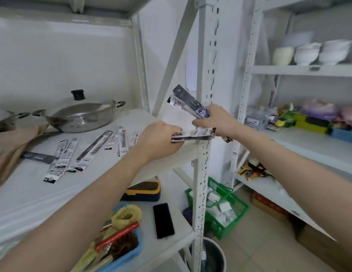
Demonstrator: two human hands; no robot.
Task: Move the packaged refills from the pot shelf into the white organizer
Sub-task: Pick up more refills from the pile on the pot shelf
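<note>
White metal shelving fills the room. Left hand [157,138] pinches one refill packet [192,135], passing it toward the right hand [214,119], whose grip holds a packet bundle [187,104]. Loose refills [88,152] lie left of both grips; align ends before regripping.

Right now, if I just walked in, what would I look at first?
Probably the two hands in the middle: the left hand holds one packaged refill and the right hand grips a bunch of refills. Then the shiny pot on the left shelf, with more refills scattered beside it.
</note>
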